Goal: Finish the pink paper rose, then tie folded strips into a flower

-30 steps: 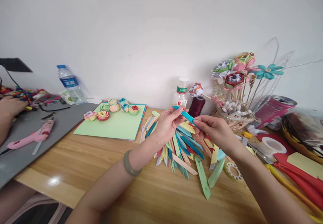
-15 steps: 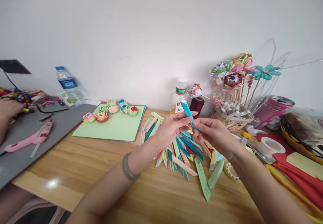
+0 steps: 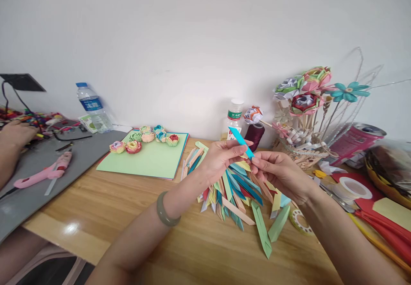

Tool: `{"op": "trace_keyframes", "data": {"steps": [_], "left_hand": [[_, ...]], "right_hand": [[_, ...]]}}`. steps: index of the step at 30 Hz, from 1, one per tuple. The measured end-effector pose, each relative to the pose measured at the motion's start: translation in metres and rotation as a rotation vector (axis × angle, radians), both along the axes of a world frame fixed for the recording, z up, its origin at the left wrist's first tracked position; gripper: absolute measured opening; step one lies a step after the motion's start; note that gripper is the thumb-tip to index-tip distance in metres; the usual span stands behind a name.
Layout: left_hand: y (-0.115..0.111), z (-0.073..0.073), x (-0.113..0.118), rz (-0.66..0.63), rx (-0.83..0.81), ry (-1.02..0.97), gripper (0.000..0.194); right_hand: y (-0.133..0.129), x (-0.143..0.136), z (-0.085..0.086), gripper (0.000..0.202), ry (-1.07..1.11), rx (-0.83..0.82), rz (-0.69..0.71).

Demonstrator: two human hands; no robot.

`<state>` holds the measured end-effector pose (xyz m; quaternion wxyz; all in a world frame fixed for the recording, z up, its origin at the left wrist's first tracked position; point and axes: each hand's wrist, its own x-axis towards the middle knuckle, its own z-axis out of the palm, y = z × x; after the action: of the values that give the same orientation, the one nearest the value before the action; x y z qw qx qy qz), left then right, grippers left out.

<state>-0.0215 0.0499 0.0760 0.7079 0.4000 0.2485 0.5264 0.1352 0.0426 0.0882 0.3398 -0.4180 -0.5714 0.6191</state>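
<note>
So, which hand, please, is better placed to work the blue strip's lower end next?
Probably the right hand: it pinches the blue strip at that end, while the left hand holds it higher up.

Yr L hand & R hand pinch blue paper strip; folded pcs on desk below 'em.

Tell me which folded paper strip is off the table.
The bright blue strip, pinched by the left hand and right hand; the other folded strips lie loose on the wooden table.
</note>
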Motion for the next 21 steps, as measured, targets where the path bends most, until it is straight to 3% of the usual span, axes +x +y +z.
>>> {"op": "trace_keyframes", "data": {"steps": [15, 18, 21], "left_hand": [[0.002, -0.003, -0.001, 0.032, -0.011, -0.031, 0.009], [0.005, -0.002, -0.004, 0.047, -0.018, -0.059, 0.009], [0.011, 0.001, -0.011, 0.105, 0.002, -0.127, 0.010]], "right_hand": [[-0.001, 0.000, 0.001, 0.025, 0.035, 0.004, 0.045], [0.002, 0.001, -0.001, 0.025, -0.068, 0.071, 0.064], [0.005, 0.002, -0.006, 0.022, -0.308, 0.140, 0.132]]}}
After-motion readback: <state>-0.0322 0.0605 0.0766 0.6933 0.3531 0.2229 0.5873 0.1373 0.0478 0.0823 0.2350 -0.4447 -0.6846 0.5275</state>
